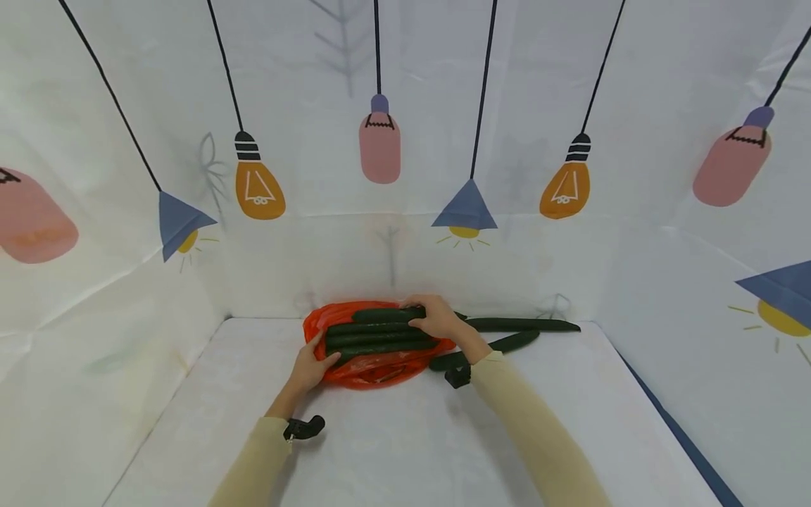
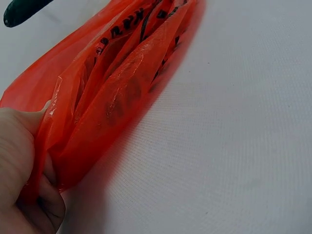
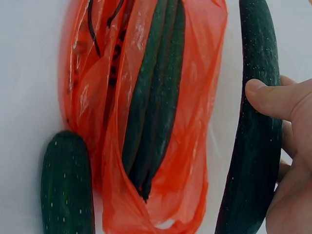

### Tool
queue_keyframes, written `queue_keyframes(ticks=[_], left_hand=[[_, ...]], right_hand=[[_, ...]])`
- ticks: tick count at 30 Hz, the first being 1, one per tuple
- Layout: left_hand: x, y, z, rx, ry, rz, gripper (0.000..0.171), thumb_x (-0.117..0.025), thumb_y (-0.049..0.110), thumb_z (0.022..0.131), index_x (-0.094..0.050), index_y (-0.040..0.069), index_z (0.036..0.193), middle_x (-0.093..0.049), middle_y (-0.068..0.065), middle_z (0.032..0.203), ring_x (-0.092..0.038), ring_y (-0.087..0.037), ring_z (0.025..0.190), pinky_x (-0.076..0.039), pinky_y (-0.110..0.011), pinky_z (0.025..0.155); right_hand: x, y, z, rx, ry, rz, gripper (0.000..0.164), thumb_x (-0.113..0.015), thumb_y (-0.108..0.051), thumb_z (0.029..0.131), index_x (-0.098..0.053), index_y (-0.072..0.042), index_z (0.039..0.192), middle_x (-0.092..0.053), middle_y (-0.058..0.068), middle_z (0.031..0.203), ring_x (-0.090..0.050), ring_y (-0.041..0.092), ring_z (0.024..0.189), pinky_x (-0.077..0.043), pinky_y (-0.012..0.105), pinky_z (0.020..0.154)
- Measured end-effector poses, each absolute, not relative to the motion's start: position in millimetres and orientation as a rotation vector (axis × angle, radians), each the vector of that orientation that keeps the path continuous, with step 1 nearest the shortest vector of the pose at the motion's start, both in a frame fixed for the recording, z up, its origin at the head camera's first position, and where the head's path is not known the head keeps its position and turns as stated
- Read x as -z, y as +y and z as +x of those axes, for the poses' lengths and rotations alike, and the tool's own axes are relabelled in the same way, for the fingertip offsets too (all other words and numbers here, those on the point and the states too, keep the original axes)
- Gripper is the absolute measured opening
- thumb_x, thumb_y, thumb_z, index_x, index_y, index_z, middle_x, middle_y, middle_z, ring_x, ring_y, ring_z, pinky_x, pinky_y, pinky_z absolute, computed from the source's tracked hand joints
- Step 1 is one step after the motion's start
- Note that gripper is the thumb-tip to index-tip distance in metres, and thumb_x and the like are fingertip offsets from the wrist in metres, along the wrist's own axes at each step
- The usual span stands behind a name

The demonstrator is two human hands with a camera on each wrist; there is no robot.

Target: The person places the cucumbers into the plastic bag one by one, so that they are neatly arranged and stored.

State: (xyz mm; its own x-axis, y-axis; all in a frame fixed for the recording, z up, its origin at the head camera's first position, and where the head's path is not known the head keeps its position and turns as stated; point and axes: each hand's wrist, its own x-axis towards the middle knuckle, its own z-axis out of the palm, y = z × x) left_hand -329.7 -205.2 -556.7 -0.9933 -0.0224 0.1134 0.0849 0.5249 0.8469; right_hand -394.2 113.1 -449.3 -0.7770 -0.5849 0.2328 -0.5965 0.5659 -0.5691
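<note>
A red plastic bag [image 1: 374, 377] lies on its side at the back of the table, with three dark green cucumbers [image 3: 156, 97] side by side in it. At the bag's left end, my left hand [image 1: 310, 367] pinches a fold of the thin plastic between thumb and fingers. My right hand [image 1: 438, 318] grips another cucumber [image 3: 258, 122], thumb on top and fingers round the far side. In the head view this held cucumber lies along the back of the bag, behind the other three. Black print [image 2: 122, 29] shows on the crumpled bag.
Right of the bag, one long cucumber [image 1: 522, 324] lies near the back wall. A second loose cucumber [image 1: 516, 341] lies slanted in front of it, partly behind my right wrist. White sheeting [image 1: 405, 260] with printed lamps encloses the white table [image 1: 393, 451] at the back and sides.
</note>
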Motion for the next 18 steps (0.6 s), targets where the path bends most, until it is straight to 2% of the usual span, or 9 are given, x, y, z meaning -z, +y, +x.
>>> queue_keyframes(ticks=[18], left_hand=[[560,-205,-330,1.516,-2.616,-0.038,0.084,-0.073,0.022,0.089,-0.023,-0.003,0.152,-0.035,-0.029,0.147,-0.033,-0.042,0.136,-0.025,-0.053,0.11]], right_hand=[[467,72,-401,-0.977,-2.73,1.135,0.033,-0.072,-0.005,0.087,-0.067,-0.012,0.119,-0.065,0.005,0.12,-0.058,0.024,0.112,-0.046,0.04,0.096]])
